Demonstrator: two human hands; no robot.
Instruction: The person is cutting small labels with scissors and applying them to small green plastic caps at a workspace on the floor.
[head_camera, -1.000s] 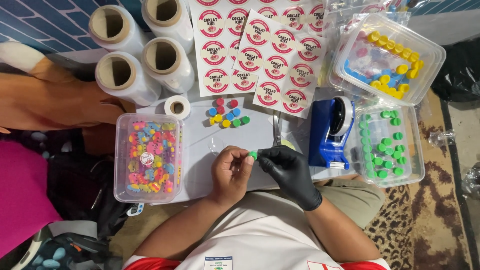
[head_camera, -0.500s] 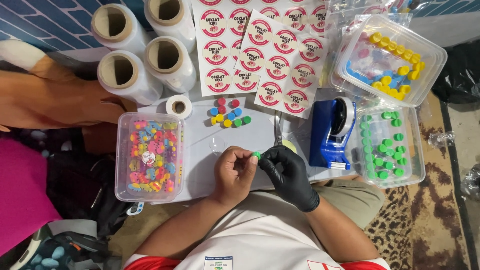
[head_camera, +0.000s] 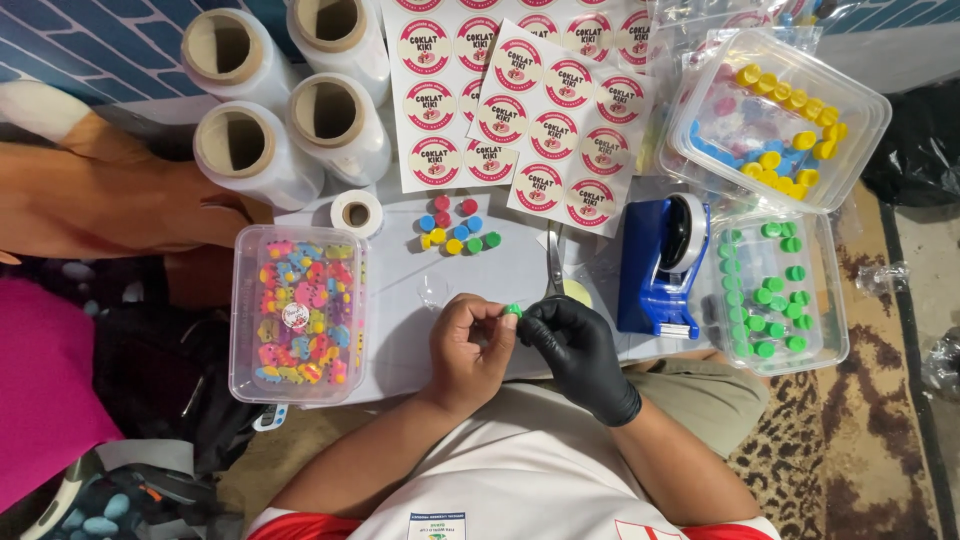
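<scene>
Glossy clear plastic tubs (head_camera: 296, 312) — matt black rubbery glove (head_camera: 580, 352), smooth paper stickers (head_camera: 520, 105)

My right hand (head_camera: 580, 350) wears a snug black glove, slightly glossy, that covers the fingers (head_camera: 535, 322) and ends in a rolled cuff at the wrist; my left hand (head_camera: 470, 350) is bare, with no glove, ring or watch. I wear a white short-sleeved shirt with red trim at the sleeve edges and small printed patches on the chest, and khaki trousers.
</scene>
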